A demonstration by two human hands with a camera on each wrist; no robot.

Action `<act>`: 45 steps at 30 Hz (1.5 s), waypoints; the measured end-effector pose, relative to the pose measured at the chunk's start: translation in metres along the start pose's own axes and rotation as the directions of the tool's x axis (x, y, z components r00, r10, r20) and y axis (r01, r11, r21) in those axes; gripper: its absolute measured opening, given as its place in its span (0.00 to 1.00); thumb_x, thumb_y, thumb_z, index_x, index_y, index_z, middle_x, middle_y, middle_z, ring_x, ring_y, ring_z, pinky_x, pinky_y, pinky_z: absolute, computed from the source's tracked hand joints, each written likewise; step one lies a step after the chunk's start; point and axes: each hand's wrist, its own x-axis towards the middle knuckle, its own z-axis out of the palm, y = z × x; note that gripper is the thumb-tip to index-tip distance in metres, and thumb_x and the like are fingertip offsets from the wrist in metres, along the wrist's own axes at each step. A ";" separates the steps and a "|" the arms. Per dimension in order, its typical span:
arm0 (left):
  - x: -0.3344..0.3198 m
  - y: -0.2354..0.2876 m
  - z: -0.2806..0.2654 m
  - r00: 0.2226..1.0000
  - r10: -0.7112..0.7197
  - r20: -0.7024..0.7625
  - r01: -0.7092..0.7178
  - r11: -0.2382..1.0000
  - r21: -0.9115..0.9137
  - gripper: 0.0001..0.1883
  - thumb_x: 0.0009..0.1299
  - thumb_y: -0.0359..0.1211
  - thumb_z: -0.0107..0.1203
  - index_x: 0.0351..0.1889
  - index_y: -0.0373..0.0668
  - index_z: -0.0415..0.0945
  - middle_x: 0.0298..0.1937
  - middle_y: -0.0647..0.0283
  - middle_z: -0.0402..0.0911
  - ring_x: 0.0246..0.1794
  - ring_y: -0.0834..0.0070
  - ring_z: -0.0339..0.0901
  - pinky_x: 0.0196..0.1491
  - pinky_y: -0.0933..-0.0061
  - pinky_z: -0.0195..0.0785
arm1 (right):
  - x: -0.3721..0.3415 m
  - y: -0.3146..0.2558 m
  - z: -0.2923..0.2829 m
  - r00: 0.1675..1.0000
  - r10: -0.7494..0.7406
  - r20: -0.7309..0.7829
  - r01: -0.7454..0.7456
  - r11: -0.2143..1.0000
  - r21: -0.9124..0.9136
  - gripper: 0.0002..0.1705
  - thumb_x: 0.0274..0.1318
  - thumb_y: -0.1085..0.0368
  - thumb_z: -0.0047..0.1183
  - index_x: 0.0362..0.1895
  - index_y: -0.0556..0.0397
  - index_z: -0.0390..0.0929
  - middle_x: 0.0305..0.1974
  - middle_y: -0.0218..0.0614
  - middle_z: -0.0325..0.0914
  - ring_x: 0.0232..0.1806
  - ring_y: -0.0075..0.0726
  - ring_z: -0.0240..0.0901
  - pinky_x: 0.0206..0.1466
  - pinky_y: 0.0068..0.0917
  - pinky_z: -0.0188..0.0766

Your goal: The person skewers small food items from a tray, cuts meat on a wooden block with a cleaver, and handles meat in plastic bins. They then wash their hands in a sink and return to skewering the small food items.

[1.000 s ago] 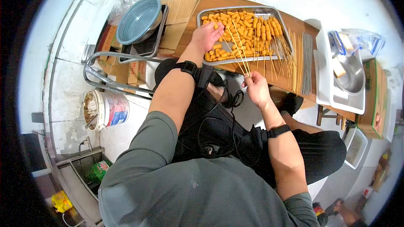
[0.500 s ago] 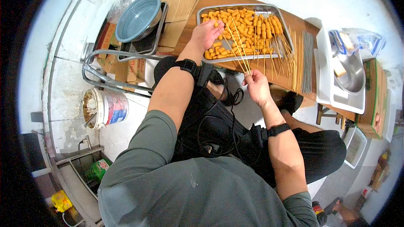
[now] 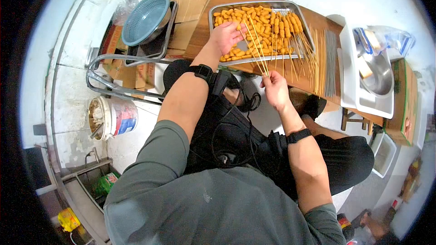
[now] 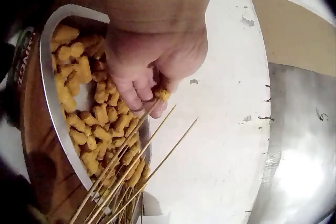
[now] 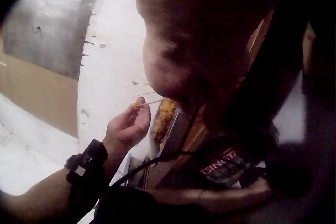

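Observation:
My left hand (image 3: 229, 37) is over the metal tray (image 3: 211, 29), palm partly up. Between its thumb and fingers it pinches a small orange sausage-shaped piece (image 4: 163, 95), and one skewer's tip meets this piece in the left wrist view. Down by the tray's near edge my right hand (image 3: 276, 90) grips a few thin bamboo skewers (image 3: 260, 47) by their lower ends, fanned toward the left hand. Two skewer tips stick up bare. Many loose orange pieces (image 4: 105, 113) fill the tray. Loaded skewers (image 3: 287, 31) lie along its right side.
Bare bamboo skewers (image 3: 319, 63) and a row of grey sticks (image 3: 330, 63) lie right of the tray on the wooden table (image 3: 200, 31). Farther right stands a white bin (image 3: 349, 81) holding a steel bowl (image 3: 383, 79). A blue basket (image 3: 145, 20) is at left, above a metal rail (image 3: 102, 79).
The left hand has shifted slightly right with its orange piece, closer to the skewer tips. The right hand still holds the skewers. The whole head view has moved a little.

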 end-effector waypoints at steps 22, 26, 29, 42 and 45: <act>0.018 -0.053 0.036 0.902 -0.045 0.429 -0.430 -0.143 0.891 0.18 0.61 0.41 0.60 0.44 0.39 0.79 0.42 0.51 0.81 0.44 0.55 0.79 0.48 0.63 0.71 | 0.026 0.012 -0.031 0.953 -0.010 -0.303 -0.007 0.998 -0.056 0.13 0.61 0.61 0.49 0.33 0.60 0.76 0.22 0.40 0.78 0.25 0.33 0.74 0.35 0.31 0.70; 0.008 -0.049 0.054 0.905 -0.174 0.389 -0.424 -0.296 0.856 0.17 0.61 0.38 0.59 0.45 0.39 0.78 0.46 0.50 0.79 0.48 0.53 0.76 0.49 0.60 0.70 | 0.019 0.003 -0.029 0.953 -0.052 -0.298 0.018 0.993 -0.117 0.14 0.62 0.60 0.49 0.32 0.61 0.76 0.22 0.40 0.77 0.24 0.34 0.73 0.33 0.32 0.70; 0.012 -0.050 0.046 0.960 -0.046 0.276 -0.279 -0.084 0.956 0.18 0.63 0.37 0.58 0.47 0.37 0.76 0.45 0.51 0.79 0.47 0.58 0.77 0.49 0.61 0.70 | 0.014 -0.004 -0.028 0.958 -0.026 -0.286 0.006 0.997 -0.071 0.14 0.63 0.61 0.48 0.32 0.61 0.75 0.22 0.39 0.77 0.24 0.32 0.73 0.32 0.30 0.69; 0.017 0.005 -0.007 1.000 -0.003 -0.024 -0.002 0.975 -0.222 0.14 0.74 0.31 0.44 0.53 0.32 0.64 0.52 0.51 0.73 0.53 0.63 0.72 0.60 0.62 0.66 | 0.005 0.001 -0.001 0.994 -0.057 -0.097 0.050 0.996 -0.070 0.11 0.63 0.62 0.48 0.32 0.57 0.75 0.22 0.32 0.76 0.24 0.24 0.70 0.32 0.25 0.67; 0.016 0.008 -0.008 0.998 0.004 -0.064 -0.016 0.980 -0.199 0.14 0.75 0.32 0.44 0.52 0.32 0.65 0.51 0.52 0.74 0.52 0.64 0.73 0.58 0.63 0.67 | 0.004 0.000 -0.001 0.995 -0.053 -0.088 0.045 0.995 -0.089 0.11 0.62 0.62 0.49 0.33 0.58 0.76 0.22 0.36 0.77 0.25 0.28 0.72 0.33 0.28 0.70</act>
